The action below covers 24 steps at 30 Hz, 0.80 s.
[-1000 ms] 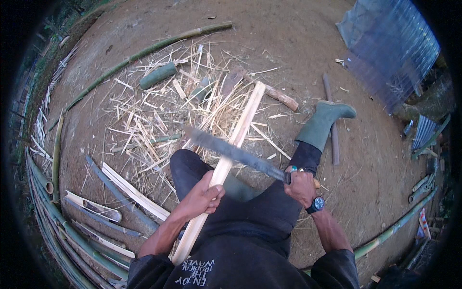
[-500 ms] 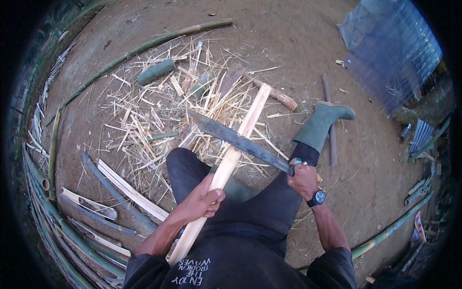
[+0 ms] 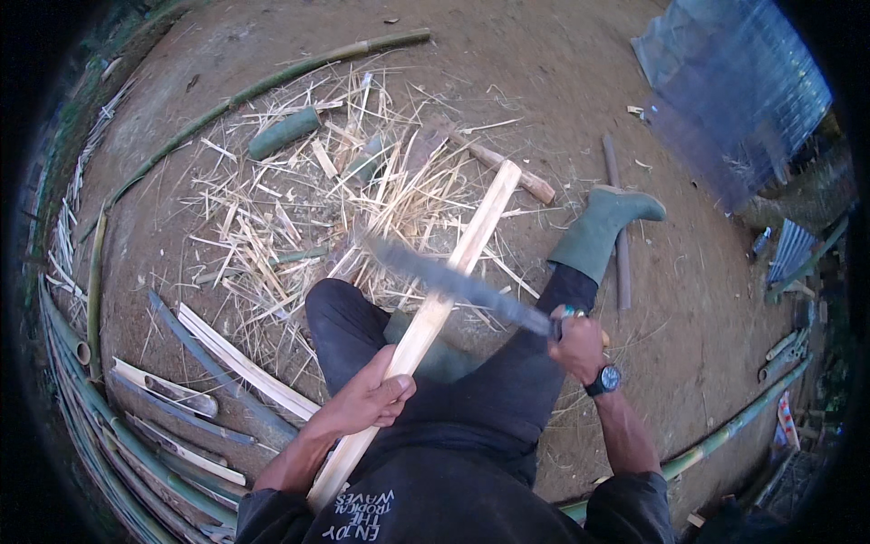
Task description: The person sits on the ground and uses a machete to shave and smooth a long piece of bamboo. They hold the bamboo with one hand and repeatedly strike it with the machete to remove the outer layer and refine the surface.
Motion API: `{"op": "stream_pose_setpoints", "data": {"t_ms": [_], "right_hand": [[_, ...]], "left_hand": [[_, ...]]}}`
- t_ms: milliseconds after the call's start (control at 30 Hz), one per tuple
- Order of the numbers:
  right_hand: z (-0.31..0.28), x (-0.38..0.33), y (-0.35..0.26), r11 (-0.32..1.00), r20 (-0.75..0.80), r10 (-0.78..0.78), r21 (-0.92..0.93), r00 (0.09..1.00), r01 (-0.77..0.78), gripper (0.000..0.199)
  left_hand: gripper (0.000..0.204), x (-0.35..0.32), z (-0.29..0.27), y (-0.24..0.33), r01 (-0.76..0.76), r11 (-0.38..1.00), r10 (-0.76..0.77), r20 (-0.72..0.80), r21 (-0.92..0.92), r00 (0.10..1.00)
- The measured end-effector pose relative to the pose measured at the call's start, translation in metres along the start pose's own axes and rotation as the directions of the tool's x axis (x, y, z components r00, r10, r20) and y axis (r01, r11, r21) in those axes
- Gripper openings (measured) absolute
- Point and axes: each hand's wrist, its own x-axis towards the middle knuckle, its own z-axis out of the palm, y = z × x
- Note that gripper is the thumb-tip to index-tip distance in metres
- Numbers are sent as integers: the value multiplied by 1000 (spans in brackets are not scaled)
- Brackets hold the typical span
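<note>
My left hand [image 3: 376, 396] is wrapped round a pale split bamboo strip [image 3: 474, 238], which slants from beside my waist up and away to the right. In my right hand [image 3: 577, 344] is the handle of a machete [image 3: 458, 286]; a watch sits on that wrist. The blade, smeared by motion, lies across the strip beyond my left hand and points to the far left. Whether its edge touches the strip I cannot tell. Below both lie my dark trouser legs [image 3: 344, 317] and a green rubber boot [image 3: 598, 231] on the outstretched right leg.
Bamboo shavings [image 3: 281, 227] cover the dirt ahead, with a short green bamboo piece [image 3: 284, 133] and a wooden stick [image 3: 512, 172] among them. Split bamboo lengths [image 3: 245, 363] and long poles [image 3: 118, 426] lie at left. Corrugated metal sheeting [image 3: 739, 91] stands far right.
The machete and my right hand have shifted slightly right and nearer me, and the blade is now blurred. My left hand still grips the strip, whose far end has swung a little right.
</note>
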Motion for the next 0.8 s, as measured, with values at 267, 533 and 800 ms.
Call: {"op": "stream_pose_setpoints", "data": {"t_ms": [267,533,800], "right_hand": [[4,-2,6,1000,4,-3,-30,1000,3,24],[-14,-7,9,995,44,-40,-87,998,44,30],[-21,-9,16,999,56,29,-38,998,-27,27]], "left_hand": [[26,2,2,-3,10,1000,-10,-1,5,1000],[37,-5,3,-10,30,1000,-30,16,3,999],[34,-10,4,-15,50,998,-48,53,-31,997]]}}
